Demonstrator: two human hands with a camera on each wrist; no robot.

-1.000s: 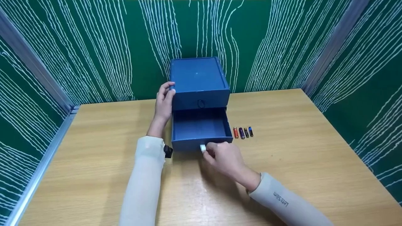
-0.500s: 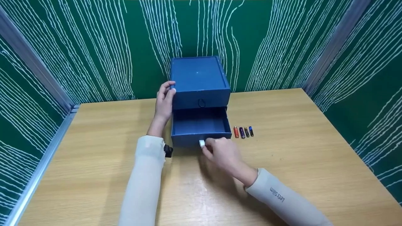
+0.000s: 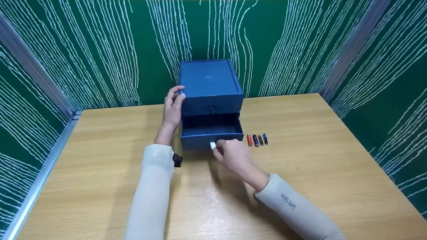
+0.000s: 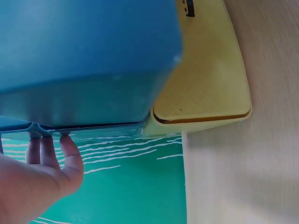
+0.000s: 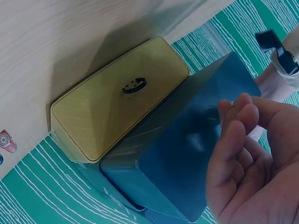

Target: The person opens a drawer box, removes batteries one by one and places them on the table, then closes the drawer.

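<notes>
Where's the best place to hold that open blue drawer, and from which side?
Probably by the white tab on the open blue drawer, pinched from the front, as the right hand does: it juts outward near the middle of an otherwise flat front.

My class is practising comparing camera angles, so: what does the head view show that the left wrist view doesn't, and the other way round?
Only the head view: the right hand at the white pull tab, and four batteries lying in a row on the table.

Only the left wrist view: the yellow drawer under the blue one, with part of its black handle.

Both: the left hand against the side of the cabinet, the pulled-out blue drawer, the table and the green wall with white lines.
</notes>
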